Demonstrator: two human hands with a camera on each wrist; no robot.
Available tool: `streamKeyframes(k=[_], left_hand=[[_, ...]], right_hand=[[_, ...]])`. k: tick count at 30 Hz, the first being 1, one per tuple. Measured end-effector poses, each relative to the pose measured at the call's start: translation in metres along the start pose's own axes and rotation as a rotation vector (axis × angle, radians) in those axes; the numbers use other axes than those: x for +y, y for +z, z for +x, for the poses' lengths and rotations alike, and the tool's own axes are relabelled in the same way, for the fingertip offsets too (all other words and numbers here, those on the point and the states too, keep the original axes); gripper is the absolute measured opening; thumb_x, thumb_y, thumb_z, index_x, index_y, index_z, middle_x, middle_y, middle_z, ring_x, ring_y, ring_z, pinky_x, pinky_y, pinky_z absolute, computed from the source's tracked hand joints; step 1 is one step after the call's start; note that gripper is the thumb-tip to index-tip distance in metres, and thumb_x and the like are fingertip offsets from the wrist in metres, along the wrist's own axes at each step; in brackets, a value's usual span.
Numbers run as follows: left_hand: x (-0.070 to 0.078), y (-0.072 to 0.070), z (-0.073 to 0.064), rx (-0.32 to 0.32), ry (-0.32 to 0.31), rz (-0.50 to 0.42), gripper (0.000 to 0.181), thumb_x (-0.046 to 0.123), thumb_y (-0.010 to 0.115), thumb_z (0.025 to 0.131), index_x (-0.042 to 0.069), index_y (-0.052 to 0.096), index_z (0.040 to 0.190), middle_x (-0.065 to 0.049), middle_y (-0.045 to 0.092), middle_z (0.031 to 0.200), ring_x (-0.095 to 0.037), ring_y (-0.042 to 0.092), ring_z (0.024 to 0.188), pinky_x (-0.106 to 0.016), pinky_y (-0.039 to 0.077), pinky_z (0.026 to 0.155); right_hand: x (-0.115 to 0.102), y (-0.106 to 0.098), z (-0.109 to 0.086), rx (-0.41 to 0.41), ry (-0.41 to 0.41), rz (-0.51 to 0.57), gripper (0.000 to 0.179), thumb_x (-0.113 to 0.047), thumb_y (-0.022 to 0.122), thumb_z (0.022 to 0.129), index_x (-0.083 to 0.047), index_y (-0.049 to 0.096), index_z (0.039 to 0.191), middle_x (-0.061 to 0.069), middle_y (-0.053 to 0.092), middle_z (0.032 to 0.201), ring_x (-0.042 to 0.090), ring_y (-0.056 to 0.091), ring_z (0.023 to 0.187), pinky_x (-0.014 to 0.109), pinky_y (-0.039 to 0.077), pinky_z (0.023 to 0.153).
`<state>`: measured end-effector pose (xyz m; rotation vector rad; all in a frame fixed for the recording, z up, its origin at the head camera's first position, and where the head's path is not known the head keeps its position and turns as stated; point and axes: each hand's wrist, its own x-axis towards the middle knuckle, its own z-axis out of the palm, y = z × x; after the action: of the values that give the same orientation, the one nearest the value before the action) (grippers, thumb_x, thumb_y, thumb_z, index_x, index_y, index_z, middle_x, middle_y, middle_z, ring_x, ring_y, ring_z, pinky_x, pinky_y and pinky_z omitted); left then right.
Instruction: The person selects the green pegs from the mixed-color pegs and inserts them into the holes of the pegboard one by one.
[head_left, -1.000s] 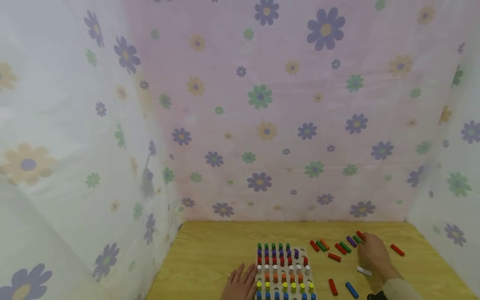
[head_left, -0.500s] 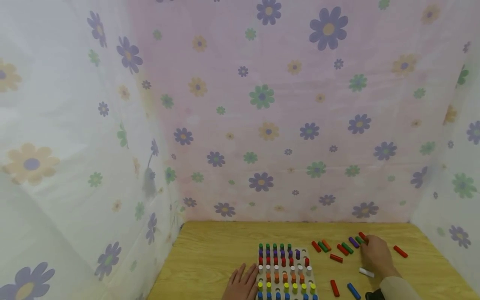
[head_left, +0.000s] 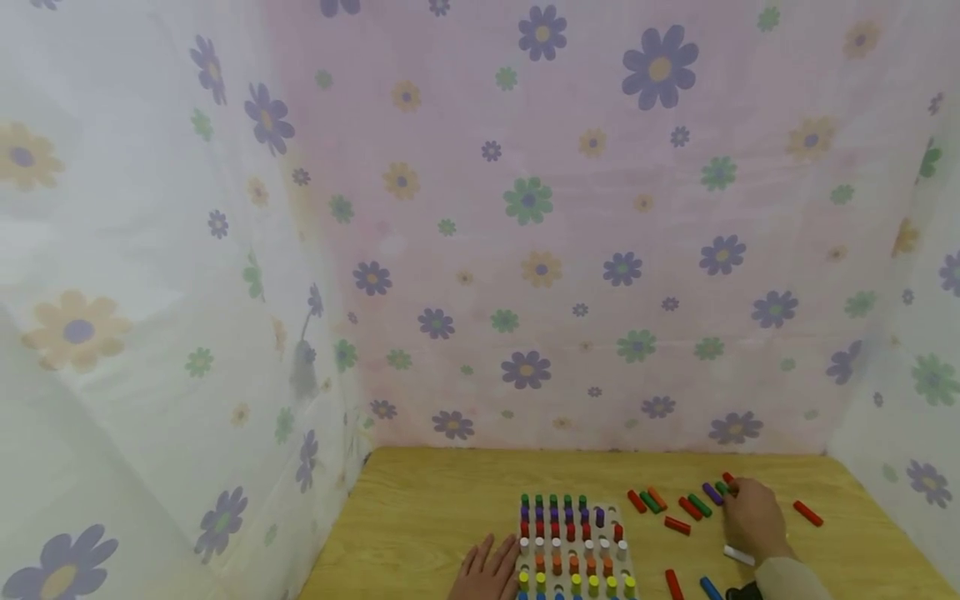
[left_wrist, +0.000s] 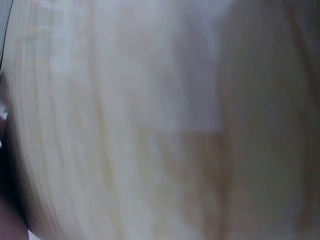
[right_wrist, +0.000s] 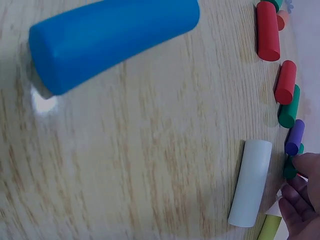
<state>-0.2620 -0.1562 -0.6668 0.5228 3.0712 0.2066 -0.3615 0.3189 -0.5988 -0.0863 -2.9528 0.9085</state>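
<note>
A pegboard (head_left: 627,557) stands upright pegs in rows by colour: green, purple, red, white, orange, yellow and blue, with some holes bare. My left hand (head_left: 486,572) lies flat at its left edge, fingers spread and fingertips right at the side. To the right, my right hand (head_left: 757,518) reaches down among loose pegs and pinches a green peg (right_wrist: 290,168), thumb over its end and other fingers curled. A purple peg (head_left: 712,493) lies just left of that hand, and a red peg (head_left: 729,478) just beyond the fingertips. A white peg (head_left: 738,555) lies below the palm.
Loose red, green and orange pegs lie between board and right hand, including a red peg (head_left: 677,525). A blue peg (right_wrist: 115,42) is nearer the body; another red peg (head_left: 807,512) is at far right. Flowered sheets (head_left: 570,333) wall the wooden table (head_left: 442,483).
The head view has shifted slightly, moving everything a little right and down. Both hands stay in about the same places, the right one still at the green peg.
</note>
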Motion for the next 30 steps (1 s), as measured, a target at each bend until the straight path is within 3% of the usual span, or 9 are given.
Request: streamKeyframes(k=[5,16,23,30], left_hand=[[0.0010,0.0002,0.0001,0.005,0.008,0.027,0.072,0.062,0.002,0.106,0.031,0.041,0.158,0.018,0.040,0.160,-0.024,0.040,0.147,-0.049,0.039,0.115],[-0.0002,0.0049,0.0008,0.026,0.000,0.052,0.069,0.061,0.004,0.107,0.033,0.042,0.158,0.020,0.040,0.159,-0.022,0.041,0.146,-0.047,0.039,0.115],[0.0019,0.0050,0.0010,0.008,0.007,0.020,0.071,0.062,0.003,0.107,0.032,0.042,0.158,0.019,0.040,0.160,-0.024,0.040,0.147,-0.050,0.038,0.115],[0.0008,0.0054,0.0000,0.026,0.018,0.056,0.068,0.057,0.006,0.109,0.028,0.042,0.158,0.014,0.040,0.161,-0.027,0.040,0.147,-0.052,0.038,0.115]], right_hand=[[-0.0001,-0.0010,-0.0015,0.001,-0.001,-0.008,0.026,-0.002,0.060,0.094,0.018,0.065,0.109,0.034,0.067,0.103,0.044,0.066,0.090,0.055,0.056,0.075],[0.0004,0.0003,0.0006,-0.025,-0.076,-0.076,0.010,0.002,0.061,0.094,0.011,0.065,0.091,0.017,0.066,0.083,0.028,0.063,0.076,0.047,0.053,0.065],[0.0067,0.0001,-0.0002,-0.004,-0.122,-0.070,0.011,0.004,0.058,0.095,0.007,0.063,0.086,0.009,0.060,0.075,0.022,0.056,0.068,0.039,0.048,0.058],[0.0065,-0.0041,0.0029,0.145,-0.226,-0.037,0.007,0.004,0.062,0.093,0.011,0.064,0.091,0.012,0.063,0.077,0.025,0.059,0.069,0.039,0.048,0.057]])
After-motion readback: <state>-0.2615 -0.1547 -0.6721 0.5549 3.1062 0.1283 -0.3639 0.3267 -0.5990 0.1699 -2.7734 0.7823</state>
